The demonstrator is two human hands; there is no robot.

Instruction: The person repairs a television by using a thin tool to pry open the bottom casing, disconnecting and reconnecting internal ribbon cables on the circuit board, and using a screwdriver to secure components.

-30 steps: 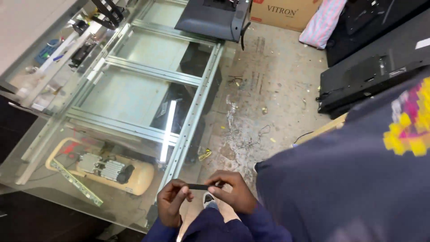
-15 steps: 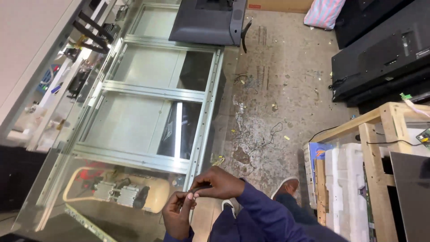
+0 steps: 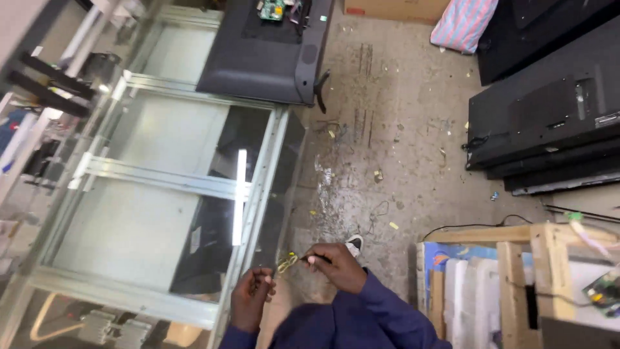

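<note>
Glass-topped counter (image 3: 148, 213), upturned television (image 3: 265, 55), stacked black panels (image 3: 549, 129), wooden frame (image 3: 516, 258).

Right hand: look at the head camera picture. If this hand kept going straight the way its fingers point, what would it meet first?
The right hand points left, pinching a dark thin tool toward a small yellowish wire piece. Going on, it would probably meet the left hand or the metal frame edge of the glass table; depth is unclear.

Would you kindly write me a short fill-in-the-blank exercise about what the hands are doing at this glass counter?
1. The right hand pinches a thin dark ____.
2. The left hand hangs just beside the ____ counter.
3. A flat dark television lies on the counter with its back facing ____.
Missing words: strip; glass; up.
</note>
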